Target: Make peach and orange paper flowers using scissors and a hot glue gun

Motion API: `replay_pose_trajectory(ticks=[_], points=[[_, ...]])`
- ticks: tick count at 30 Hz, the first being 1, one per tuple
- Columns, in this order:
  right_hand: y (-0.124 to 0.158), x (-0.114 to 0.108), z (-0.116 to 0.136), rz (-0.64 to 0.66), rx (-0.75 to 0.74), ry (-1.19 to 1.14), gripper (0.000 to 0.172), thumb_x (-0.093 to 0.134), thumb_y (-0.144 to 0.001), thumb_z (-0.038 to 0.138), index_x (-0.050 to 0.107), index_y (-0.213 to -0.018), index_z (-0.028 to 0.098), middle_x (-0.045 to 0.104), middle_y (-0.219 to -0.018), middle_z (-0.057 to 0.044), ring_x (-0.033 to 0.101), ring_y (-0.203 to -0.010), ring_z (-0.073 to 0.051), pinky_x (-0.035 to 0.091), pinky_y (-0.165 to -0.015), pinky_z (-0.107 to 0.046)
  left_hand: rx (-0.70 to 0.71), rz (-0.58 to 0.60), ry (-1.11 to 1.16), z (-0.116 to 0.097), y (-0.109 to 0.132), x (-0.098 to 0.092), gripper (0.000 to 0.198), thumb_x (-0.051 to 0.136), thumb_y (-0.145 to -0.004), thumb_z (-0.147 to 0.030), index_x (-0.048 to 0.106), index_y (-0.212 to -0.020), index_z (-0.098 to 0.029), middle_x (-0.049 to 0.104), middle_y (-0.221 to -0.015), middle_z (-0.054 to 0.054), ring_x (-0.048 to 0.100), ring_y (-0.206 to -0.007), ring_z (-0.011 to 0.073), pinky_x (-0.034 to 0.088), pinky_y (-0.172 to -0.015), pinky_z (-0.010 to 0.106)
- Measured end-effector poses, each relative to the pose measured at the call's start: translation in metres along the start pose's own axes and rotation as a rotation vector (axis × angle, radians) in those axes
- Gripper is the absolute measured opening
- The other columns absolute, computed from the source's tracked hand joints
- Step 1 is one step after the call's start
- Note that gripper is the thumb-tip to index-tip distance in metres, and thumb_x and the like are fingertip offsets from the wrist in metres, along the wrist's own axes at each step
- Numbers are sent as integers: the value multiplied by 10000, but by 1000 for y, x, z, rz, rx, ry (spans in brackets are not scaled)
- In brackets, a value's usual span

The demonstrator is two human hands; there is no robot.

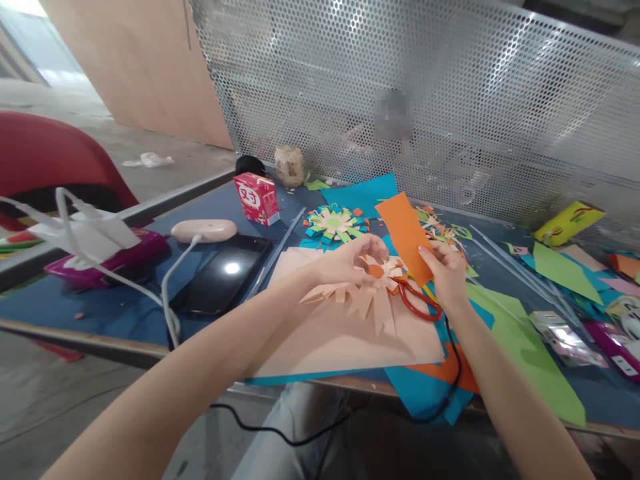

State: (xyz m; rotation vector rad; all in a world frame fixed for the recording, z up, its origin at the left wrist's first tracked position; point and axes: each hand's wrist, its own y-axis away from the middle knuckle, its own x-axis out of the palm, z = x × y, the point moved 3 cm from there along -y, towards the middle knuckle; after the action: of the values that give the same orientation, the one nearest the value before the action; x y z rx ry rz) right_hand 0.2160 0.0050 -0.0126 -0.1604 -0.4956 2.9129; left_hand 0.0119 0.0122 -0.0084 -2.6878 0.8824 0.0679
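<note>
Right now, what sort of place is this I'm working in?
Probably a makeshift papercraft spot, perhaps in a workshop: your right hand holds an orange paper piece, a fringed paper flower lies on the blue-topped table, and a perforated metal panel stands behind.

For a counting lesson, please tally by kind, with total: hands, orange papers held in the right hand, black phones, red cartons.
Left hand and right hand: 2
Held orange paper: 1
Black phone: 1
Red carton: 1
Total: 5
</note>
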Motion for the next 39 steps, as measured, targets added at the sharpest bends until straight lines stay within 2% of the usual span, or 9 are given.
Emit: replay_pose_trajectory(ticks=[2,5,8,10,14,18,22,27,39], points=[[0,0,2,17,-31,51,226,675,-682,404,656,-801,213,693,-807,-10,636,-721,-176,510,-672,-299,-9,3,64,4,-1,0,633,820,-487,-353,526,-1025,-195,610,-1008,82,596,-887,185,477,-620,252],[1,-1,9,32,-158,224,185,639,-726,381,670,-794,212,690,-822,-22,632,-778,-189,500,-728,-321,-44,-122,114,13,-6,-11,640,559,-725,-607,452,-1228,-226,622,-1060,114,621,-845,201,468,-608,282],[4,2,18,127,-401,507,159,558,-801,293,699,-822,221,690,-864,-38,617,-849,-192,473,-814,-345,48,-400,-18,10,-5,-31,645,247,-840,-656,528,-1200,-200,628,-1110,128,610,-947,227,468,-725,330],[8,7,21,225,-524,687,206,507,-836,249,709,-872,235,688,-884,-47,605,-870,-194,458,-836,-356,223,-559,-265,-1,0,-39,624,316,-828,-649,561,-1180,-196,598,-1195,126,552,-1077,246,422,-885,375],[16,14,22,301,-576,843,214,485,-866,261,684,-945,245,686,-919,-54,593,-890,-209,455,-843,-373,416,-301,-761,-13,3,-24,605,652,-643,-599,619,-1126,-238,621,-1185,107,505,-1137,284,283,-1024,426],[21,19,23,333,-614,844,224,473,-878,287,627,-1030,229,675,-937,-60,582,-917,-211,443,-874,-378,341,-111,-818,2,-6,-11,193,558,-796,-373,698,-778,-240,689,-795,68,613,-865,204,355,-916,357],[18,14,22,235,-528,960,427,553,-807,309,501,-1195,139,586,-1138,-147,520,-1090,-257,415,-931,-391,291,-299,-734,7,-9,-19,174,521,-804,-282,683,-837,-226,685,-836,56,605,-801,179,395,-786,287],[18,9,17,424,-150,1378,308,500,-766,209,539,-1060,123,609,-1099,-158,564,-1054,-296,436,-827,-376,132,-624,-492,12,-6,-38,191,474,-819,-297,619,-814,-172,633,-755,32,553,-671,149,385,-617,236],[28,10,21,535,20,1566,292,473,-809,322,502,-1013,115,650,-957,-180,628,-934,-315,405,-642,-330,101,-698,-47,26,-12,-45,143,527,-782,-302,576,-836,-180,647,-817,8,604,-737,126,451,-671,222]])
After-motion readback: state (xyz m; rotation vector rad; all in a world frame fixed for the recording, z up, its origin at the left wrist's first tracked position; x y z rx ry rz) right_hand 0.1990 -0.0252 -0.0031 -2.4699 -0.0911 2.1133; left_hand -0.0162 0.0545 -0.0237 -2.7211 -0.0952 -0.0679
